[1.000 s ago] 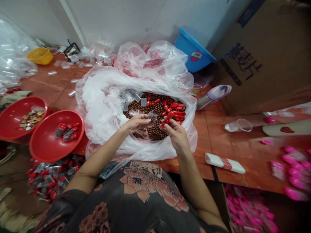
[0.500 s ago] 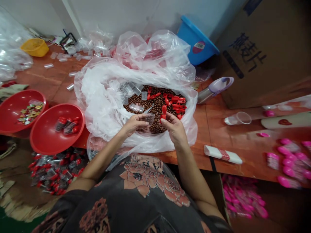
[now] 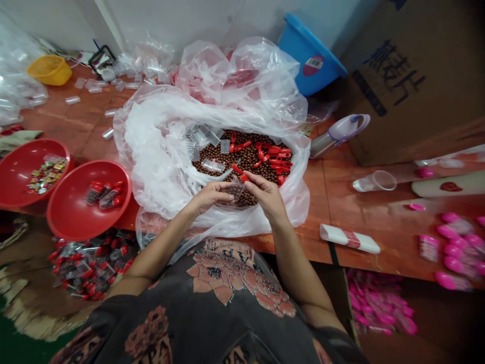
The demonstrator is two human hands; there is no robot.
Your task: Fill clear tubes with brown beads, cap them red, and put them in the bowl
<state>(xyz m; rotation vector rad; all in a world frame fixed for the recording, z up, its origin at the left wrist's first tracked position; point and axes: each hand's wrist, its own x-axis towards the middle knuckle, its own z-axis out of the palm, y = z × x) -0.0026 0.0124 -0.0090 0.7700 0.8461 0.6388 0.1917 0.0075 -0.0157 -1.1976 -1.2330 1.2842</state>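
Observation:
Over a white plastic bag [image 3: 151,146] full of small brown balls [image 3: 248,159], my two hands meet. My left hand [image 3: 212,196] is closed on a small clear plastic container [image 3: 237,189]. Between thumb and fingers, my right hand [image 3: 267,196] pinches a red cap [image 3: 242,175] with its flap tilted up to the left. The cap is at the container's upper end; whether it is seated I cannot tell. On the balls lie several loose red caps [image 3: 278,157] to the right and several clear containers [image 3: 204,136] to the left.
Two red bowls stand at the left; the nearer red bowl [image 3: 62,217] holds capped containers, the farther red bowl [image 3: 11,187] wrapped sweets. A blue tub [image 3: 303,60], a purple-lidded bottle [image 3: 337,134] and a cardboard box [image 3: 417,116] stand at the right. Pink-capped containers [image 3: 456,253] lie farther right.
My right hand has moved left with the red cap, bringing it against the clear container in my left hand. The cap has tipped from upright toward the left.

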